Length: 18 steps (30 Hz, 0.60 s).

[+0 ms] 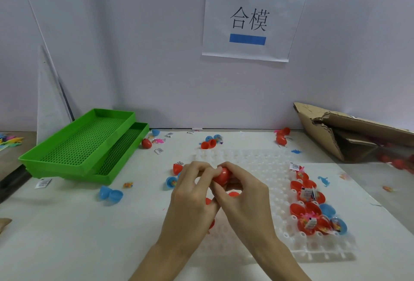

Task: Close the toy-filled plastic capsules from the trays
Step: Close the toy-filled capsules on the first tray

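A red capsule is held above the clear tray, both of my hands gripping it with curled fingers. My left hand pinches its left end and my right hand wraps its right end. Whether the two halves meet is hidden by my fingers. Several open red and blue capsule halves with toys and paper slips sit in the tray's right columns. More red halves peek out beneath my hands.
Two stacked green trays stand at the left. A torn cardboard box lies at the right. An open blue capsule, a closed red capsule and loose toys and slips are scattered on the white table.
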### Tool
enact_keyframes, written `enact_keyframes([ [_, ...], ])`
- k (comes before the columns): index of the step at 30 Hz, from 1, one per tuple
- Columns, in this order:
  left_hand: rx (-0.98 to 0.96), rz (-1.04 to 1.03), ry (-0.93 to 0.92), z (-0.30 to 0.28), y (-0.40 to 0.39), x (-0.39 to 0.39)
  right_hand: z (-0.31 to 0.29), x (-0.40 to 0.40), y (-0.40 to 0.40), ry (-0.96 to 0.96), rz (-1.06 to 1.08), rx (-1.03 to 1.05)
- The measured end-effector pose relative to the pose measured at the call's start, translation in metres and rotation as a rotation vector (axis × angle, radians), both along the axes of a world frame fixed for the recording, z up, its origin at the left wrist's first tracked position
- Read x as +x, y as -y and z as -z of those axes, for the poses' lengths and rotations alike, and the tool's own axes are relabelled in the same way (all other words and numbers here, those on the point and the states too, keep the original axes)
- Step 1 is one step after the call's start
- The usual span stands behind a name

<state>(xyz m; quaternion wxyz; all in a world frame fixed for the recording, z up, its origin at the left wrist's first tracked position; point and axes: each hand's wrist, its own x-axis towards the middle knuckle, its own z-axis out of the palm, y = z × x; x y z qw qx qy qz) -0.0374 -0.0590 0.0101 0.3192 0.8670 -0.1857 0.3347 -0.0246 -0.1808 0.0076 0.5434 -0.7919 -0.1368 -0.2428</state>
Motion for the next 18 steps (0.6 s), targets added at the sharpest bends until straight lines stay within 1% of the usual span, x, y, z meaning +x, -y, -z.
enact_keyframes([
  [2,-0.167,0.080,-0.196,-0.004,-0.003,0.002,0.001,0.002,0.002,0.012,0.025,-0.040],
  [4,-0.292,0.125,-0.404,-0.010,-0.008,0.003,0.000,0.003,0.005,0.038,0.053,-0.113],
  [6,-0.392,0.155,-0.516,-0.012,-0.014,0.007,-0.001,0.004,0.007,0.071,0.088,-0.188],
  [9,-0.596,0.213,-0.564,-0.017,-0.016,0.009,-0.002,0.004,0.006,0.117,0.110,-0.257],
  [10,-0.638,0.218,-0.571,-0.017,-0.014,0.009,-0.002,0.004,0.006,0.131,0.117,-0.274],
  [13,-0.698,0.204,-0.567,-0.017,-0.011,0.009,-0.003,0.003,0.007,0.154,0.136,-0.308],
  [18,-0.819,0.193,-0.569,-0.009,-0.012,0.012,-0.003,0.004,0.007,0.199,0.129,-0.301],
])
